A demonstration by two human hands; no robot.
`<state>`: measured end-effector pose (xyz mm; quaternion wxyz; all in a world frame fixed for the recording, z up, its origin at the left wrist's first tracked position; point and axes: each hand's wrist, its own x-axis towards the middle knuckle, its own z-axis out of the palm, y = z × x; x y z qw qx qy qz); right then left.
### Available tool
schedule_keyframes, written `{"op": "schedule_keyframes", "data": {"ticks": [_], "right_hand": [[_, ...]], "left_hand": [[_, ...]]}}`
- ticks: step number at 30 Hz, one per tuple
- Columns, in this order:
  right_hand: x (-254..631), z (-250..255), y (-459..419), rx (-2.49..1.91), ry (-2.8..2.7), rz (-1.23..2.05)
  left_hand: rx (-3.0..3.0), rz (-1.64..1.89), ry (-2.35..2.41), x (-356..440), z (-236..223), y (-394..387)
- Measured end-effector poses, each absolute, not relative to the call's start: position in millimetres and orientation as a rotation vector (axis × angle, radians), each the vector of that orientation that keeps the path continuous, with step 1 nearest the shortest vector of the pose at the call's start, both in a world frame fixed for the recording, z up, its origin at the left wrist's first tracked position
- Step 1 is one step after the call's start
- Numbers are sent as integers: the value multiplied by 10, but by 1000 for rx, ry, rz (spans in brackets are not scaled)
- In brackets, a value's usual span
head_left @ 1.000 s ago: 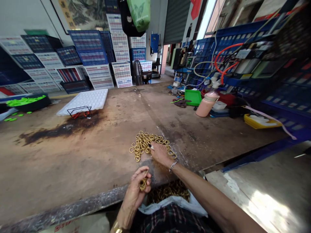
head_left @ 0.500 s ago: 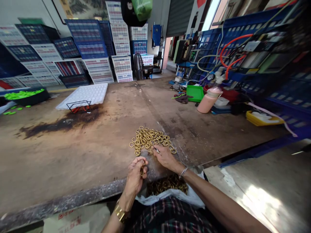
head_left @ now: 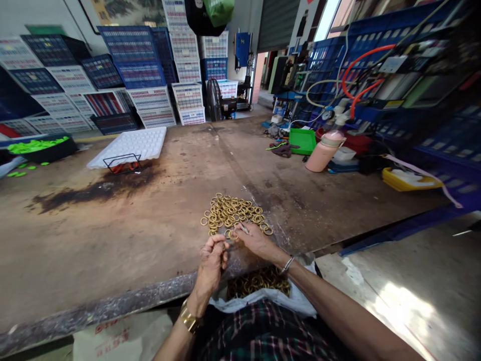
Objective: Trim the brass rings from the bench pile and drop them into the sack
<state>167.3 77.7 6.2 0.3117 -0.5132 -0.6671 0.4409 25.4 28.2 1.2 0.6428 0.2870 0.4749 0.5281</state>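
Observation:
A loose pile of brass-coloured rings (head_left: 235,208) lies on the worn brown table in front of me. My left hand (head_left: 212,258) is closed at the near side of the pile, with brass rings mostly hidden inside its curled fingers. Just to its right, my right hand (head_left: 255,239) pinches a slim metal tool (head_left: 244,228), whose exact kind I cannot make out; its fingertips are at a ring on the pile's near edge. Below the table edge, a white sack (head_left: 298,296) in front of my body holds many more such rings.
A white moulded tray (head_left: 131,145) rests on a black wire stand at the far left, near a dark basin of green pieces (head_left: 39,146). To the right stand a pink bottle (head_left: 322,153), a green tray (head_left: 302,141) and a yellow tray (head_left: 409,180). Stacked crates (head_left: 135,55) line the back.
My left hand has turned and moved slightly up towards the right hand, so its rings show less. The right fingertips have shifted slightly at the pile's near edge.

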Motion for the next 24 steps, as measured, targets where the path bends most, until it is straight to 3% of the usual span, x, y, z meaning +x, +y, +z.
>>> {"op": "schedule_keyframes", "data": {"ticks": [7,11,20,24], "right_hand": [[1574,88,657,-1385,-1366,1616],[1565,104,607,-1299,-1236,1821],[1546,173,548,-1424,-1665,1265],[1526,181,543,-1425,-1722,1196]], "left_hand": [[1242,1169,1286,239,-11,231],[1271,1127,1299,236,-20,223],[1114,1082,1272,248,2,180],[894,1052,1100,269,20,164]]}}
